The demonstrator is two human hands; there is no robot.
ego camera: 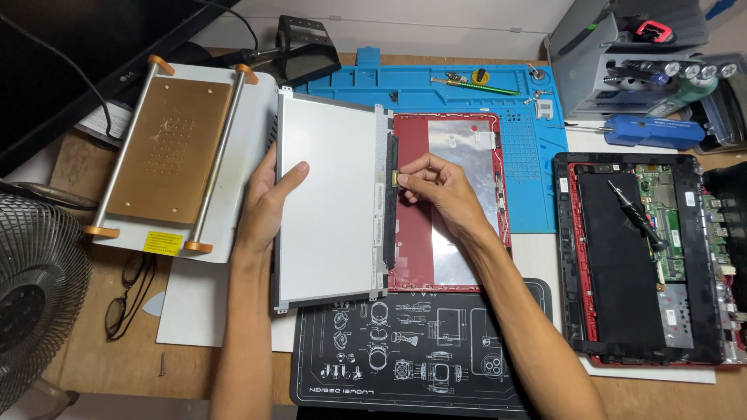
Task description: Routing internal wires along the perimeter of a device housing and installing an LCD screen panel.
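Cluttered surface: my left hand [268, 204] grips the upright-long panel's [327, 201] left edge, while my right hand [436, 185], fingertips pinched together, meets the connector [395, 177] at its right edge, beside the red lid [447, 204].

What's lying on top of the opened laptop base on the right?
A black screwdriver lies on the laptop base, across its black battery and green circuit board. What is beneath the battery is covered.

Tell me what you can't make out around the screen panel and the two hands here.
- Head view: the connector under the right hand fingertips is hidden by them and too small to read.
- Screen panel: its underside faces away; the left hand palm covers part of its left edge.
- Red lid: the panel and right forearm hide parts.
- Opened laptop base: cut off by the right frame edge.
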